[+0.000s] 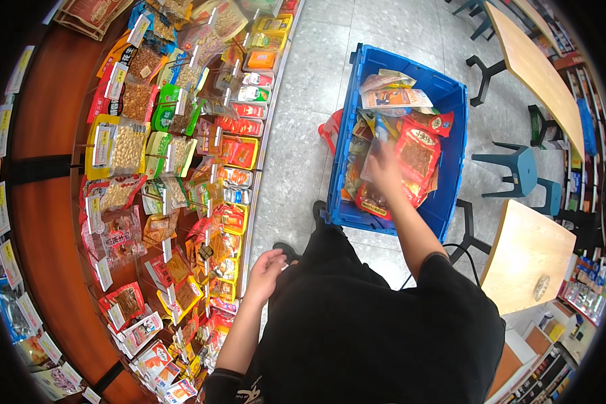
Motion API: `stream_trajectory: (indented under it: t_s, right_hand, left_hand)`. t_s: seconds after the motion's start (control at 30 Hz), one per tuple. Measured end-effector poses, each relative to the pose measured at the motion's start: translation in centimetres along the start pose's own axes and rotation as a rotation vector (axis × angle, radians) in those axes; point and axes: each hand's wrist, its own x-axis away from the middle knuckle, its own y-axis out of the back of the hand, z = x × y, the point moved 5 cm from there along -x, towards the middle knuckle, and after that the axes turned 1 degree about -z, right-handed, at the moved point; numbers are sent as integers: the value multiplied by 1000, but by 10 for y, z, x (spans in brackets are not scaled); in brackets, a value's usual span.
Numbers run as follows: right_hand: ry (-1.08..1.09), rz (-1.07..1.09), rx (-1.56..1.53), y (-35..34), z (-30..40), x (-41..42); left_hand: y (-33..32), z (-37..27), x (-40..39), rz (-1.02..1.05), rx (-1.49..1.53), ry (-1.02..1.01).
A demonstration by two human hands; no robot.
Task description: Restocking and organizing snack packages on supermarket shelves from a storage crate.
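My right hand [382, 162] reaches down into a blue plastic crate [404, 228] heaped with bagged snacks. It is blurred, over a clear packet [367, 164], and I cannot tell whether it grips anything. Beside its fingers lies a large red-edged snack bag [418, 151] with a clear window. A white and orange packet [391, 99] rests across the pile's far end. My left hand [266, 275] hangs empty between my leg and the shelf, its fingers loosely extended.
Along my left runs a shelf rack hung with bags of peanuts [126, 147] and other snacks on hooks, with price tags in front. Boxed small packets [240, 153] line its lower edge. To the right stand teal stools [515, 170] and wooden tables [527, 257]. Something red [331, 132] shows beside the crate.
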Motion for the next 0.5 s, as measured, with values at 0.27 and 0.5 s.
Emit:
stream_trajectory:
  t_s: [0.27, 0.5]
  right_hand:
    - [664, 149, -188, 44, 222, 97]
    - [1028, 473, -350, 3, 330, 218]
  left_hand:
    - [-47, -108, 15, 193, 266, -277]
    - [31, -113, 85, 6, 604, -544]
